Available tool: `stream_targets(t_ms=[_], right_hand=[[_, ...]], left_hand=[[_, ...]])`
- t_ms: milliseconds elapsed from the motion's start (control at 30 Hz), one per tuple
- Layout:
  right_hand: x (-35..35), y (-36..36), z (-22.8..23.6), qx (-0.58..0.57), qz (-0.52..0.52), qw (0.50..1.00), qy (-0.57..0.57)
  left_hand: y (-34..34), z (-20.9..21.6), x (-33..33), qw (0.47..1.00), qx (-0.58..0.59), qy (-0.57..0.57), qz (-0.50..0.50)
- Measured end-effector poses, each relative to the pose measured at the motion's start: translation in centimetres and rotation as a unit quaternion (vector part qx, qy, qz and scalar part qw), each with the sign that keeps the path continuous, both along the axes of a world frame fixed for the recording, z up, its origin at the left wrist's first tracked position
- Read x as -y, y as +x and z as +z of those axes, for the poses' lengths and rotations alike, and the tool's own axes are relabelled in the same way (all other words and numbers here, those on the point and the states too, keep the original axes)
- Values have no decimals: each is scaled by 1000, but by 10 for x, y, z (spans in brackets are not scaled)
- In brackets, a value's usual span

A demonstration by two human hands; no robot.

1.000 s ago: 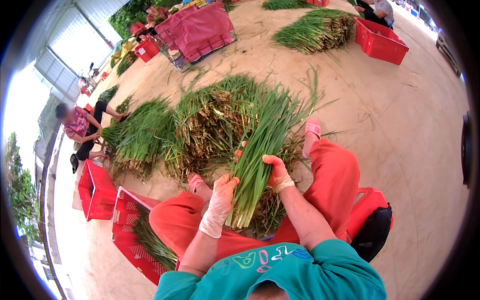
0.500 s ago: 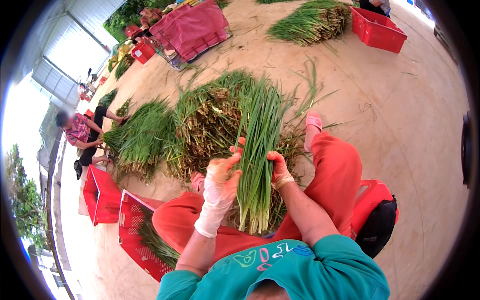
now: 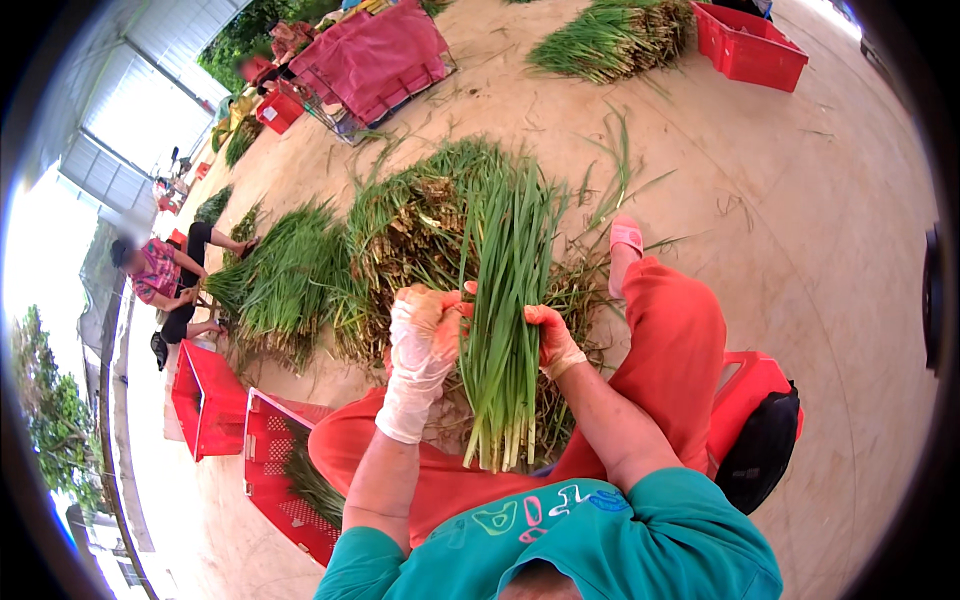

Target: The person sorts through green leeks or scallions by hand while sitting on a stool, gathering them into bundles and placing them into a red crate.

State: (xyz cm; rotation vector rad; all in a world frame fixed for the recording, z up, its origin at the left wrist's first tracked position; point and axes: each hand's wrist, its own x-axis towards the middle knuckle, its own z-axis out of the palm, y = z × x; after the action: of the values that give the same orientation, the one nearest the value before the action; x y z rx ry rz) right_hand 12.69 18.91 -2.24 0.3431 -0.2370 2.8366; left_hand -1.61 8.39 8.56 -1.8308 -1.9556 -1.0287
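Observation:
A bundle of long green chives [image 3: 508, 270] lies before me, leaf tips away from me and pale cut ends [image 3: 500, 445] toward my lap. My right hand [image 3: 553, 338], in an orange-and-white glove, wraps round it from below. Its thumb rests on the right side and fingertips show at the left side. My left hand [image 3: 422, 330], in a similar glove, is beside the bundle's left edge with its fingers curled in. What those fingers hold, if anything, is hidden. Behind the bundle is a heap of chives [image 3: 425, 215] with brown, dry-looking ends.
More chives [image 3: 290, 270] lie at left, where another person [image 3: 160, 270] sits handling them. Red crates [image 3: 205, 400] stand at my left; a perforated one [image 3: 285, 470] holds greens. A red crate [image 3: 750, 50] and a chive pile [image 3: 615, 40] are far right. A black bag [image 3: 758, 455] is by my right leg.
My left hand has moved slightly left and up, its fingers more curled. The bundle in my right hand has shifted a little to the left.

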Motion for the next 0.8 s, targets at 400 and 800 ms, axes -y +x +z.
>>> stream_targets(t_ms=[400,800], right_hand=[[1,3,1,-1,15,1000,-7],[3,3,19,0,-28,999,35]], left_hand=[[-52,95,71,947,207,195,150],[48,-21,43,961,175,-208,49]])
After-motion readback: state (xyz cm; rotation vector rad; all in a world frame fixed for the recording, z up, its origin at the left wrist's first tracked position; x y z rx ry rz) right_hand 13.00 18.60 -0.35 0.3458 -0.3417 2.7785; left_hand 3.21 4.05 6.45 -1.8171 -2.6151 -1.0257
